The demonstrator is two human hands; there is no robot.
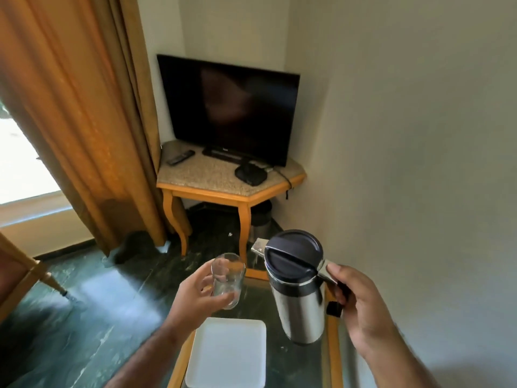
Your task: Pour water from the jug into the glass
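We've got both hands in play over the glass-topped table (307,357). Our left hand (195,296) is wrapped around the clear glass (227,280), fingers curled on its lower half, holding it in the air just past the table's far-left edge, mouth tipped slightly away from us. It looks empty from here, though the glass is too clear to be sure.

Over on the right, our right hand (361,309) grips the dark handle of the steel jug (298,298), thumb pressing on top near the metal lever behind the lid. The jug is upright, black lid (293,254) closed, its base right down at the tabletop; we can't tell whether it's resting there or just lifted. Glass and jug sit near each other but apart, the glass to the jug's left.

Below the glass, a white square plate (228,354) lies flat on the table, nothing on it.

Beyond, a dark television (232,110) stands on a corner stand (207,175) with a remote (180,157), and an orange curtain (75,107) hangs at left.
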